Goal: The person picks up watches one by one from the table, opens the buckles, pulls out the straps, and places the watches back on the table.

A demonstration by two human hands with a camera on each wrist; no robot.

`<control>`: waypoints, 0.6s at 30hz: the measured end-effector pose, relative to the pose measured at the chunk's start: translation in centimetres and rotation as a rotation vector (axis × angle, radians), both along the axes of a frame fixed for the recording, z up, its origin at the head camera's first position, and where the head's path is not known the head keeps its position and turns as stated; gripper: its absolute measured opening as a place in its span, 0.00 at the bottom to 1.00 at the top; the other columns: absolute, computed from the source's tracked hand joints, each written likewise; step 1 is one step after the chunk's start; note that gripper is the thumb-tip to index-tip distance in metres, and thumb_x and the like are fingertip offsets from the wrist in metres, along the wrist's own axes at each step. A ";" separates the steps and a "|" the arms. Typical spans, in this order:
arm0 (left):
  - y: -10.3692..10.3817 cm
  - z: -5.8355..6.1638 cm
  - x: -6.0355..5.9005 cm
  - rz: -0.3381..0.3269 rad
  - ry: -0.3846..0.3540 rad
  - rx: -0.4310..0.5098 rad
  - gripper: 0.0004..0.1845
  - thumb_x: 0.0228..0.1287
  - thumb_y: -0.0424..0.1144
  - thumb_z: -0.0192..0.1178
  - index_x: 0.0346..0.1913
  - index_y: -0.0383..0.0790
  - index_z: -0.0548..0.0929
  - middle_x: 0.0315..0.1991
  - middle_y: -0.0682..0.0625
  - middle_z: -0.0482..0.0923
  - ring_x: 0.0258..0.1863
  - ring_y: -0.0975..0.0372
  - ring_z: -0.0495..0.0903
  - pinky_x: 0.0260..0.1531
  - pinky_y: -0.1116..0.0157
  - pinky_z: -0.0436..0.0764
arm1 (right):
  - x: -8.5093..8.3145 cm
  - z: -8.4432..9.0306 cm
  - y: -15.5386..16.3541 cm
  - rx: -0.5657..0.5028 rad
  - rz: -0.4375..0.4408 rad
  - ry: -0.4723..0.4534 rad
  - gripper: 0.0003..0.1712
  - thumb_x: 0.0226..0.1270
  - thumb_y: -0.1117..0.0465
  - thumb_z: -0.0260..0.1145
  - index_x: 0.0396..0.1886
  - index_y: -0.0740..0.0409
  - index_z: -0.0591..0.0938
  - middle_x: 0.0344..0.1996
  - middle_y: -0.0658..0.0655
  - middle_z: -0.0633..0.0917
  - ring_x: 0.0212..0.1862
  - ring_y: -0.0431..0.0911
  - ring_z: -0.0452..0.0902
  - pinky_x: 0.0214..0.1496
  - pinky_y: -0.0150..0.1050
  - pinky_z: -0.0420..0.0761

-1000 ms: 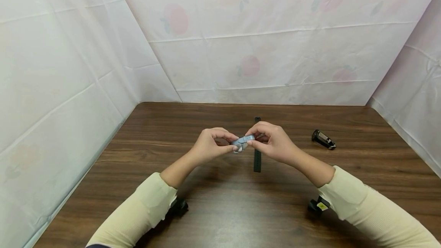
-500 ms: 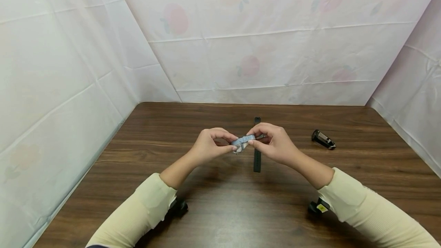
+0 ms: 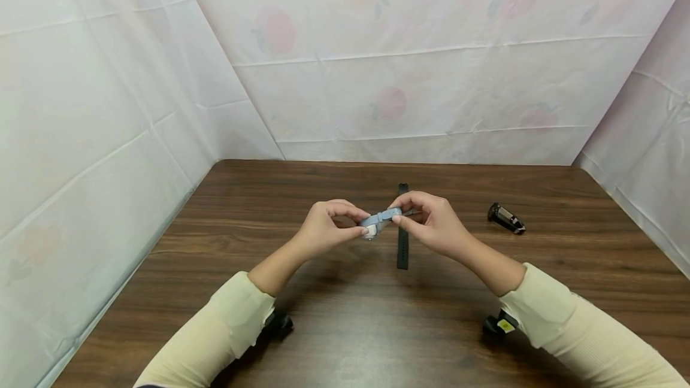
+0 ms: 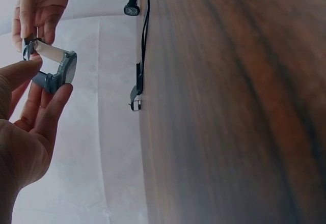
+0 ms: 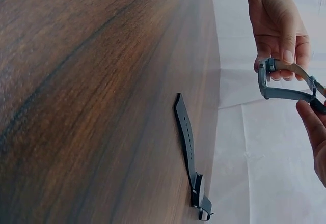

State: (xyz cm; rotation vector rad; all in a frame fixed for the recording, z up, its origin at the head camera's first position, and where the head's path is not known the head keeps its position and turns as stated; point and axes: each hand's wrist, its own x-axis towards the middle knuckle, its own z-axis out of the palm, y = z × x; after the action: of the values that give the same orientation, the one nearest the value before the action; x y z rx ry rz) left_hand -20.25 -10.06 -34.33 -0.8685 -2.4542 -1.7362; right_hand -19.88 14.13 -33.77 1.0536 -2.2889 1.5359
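Observation:
Both hands hold a blue-grey wristwatch [image 3: 381,217] above the table. My left hand [image 3: 330,227] pinches it between thumb and fingers at the case end. On the buckle end, my right hand [image 3: 428,220] pinches the strap with thumb and forefinger. In the left wrist view the watch's strap forms a loop, and the watch case [image 4: 70,68] faces right, close to the left fingertips. The right wrist view shows the strap [image 5: 288,94] running from the case to the right fingertips, with the buckle partly hidden by them.
Behind the right hand, a black watch [image 3: 402,250] lies stretched out on the brown wooden table [image 3: 345,328]. Farther right lies another dark watch [image 3: 507,218], its strap closed up. White printed cloth [image 3: 334,76] hangs behind the table and along both sides.
My right hand has shifted slightly right, and more of the blue-grey strap shows between the hands. The left hand stays nearly in place. The two dark watches have not moved.

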 end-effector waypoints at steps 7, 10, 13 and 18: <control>-0.3 -0.9 -0.5 -0.009 0.005 0.028 0.12 0.53 0.25 0.71 0.42 0.29 0.87 0.40 0.41 0.83 0.41 0.49 0.82 0.38 0.64 0.85 | 0.1 0.1 0.0 -0.026 0.013 -0.023 0.08 0.65 0.72 0.66 0.42 0.64 0.81 0.36 0.56 0.83 0.37 0.49 0.81 0.36 0.37 0.85; -0.4 -0.8 -0.5 -0.010 0.016 0.033 0.11 0.53 0.26 0.72 0.42 0.30 0.87 0.39 0.42 0.83 0.40 0.51 0.83 0.37 0.64 0.85 | 0.0 0.1 0.0 -0.060 0.020 -0.031 0.08 0.65 0.73 0.65 0.43 0.65 0.80 0.37 0.58 0.83 0.37 0.53 0.82 0.36 0.38 0.86; -0.4 -0.8 -0.4 -0.002 0.011 0.037 0.11 0.53 0.26 0.72 0.41 0.31 0.88 0.39 0.44 0.84 0.39 0.54 0.83 0.37 0.64 0.85 | -0.1 0.0 0.0 -0.096 0.011 -0.041 0.08 0.64 0.74 0.65 0.43 0.67 0.80 0.37 0.59 0.83 0.36 0.53 0.84 0.36 0.38 0.86; -0.4 -0.8 -0.4 0.002 0.004 0.040 0.11 0.52 0.25 0.72 0.40 0.31 0.88 0.38 0.45 0.84 0.38 0.57 0.83 0.36 0.63 0.86 | -0.2 -0.1 0.1 -0.111 -0.005 -0.049 0.09 0.64 0.74 0.65 0.43 0.69 0.79 0.37 0.63 0.84 0.36 0.45 0.85 0.37 0.37 0.85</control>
State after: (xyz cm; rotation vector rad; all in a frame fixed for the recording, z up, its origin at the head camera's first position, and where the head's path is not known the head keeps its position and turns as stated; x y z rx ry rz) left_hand -20.62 -10.50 -35.16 -0.8645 -2.4086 -1.7742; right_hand -20.09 14.25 -33.83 0.9911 -2.2060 1.6832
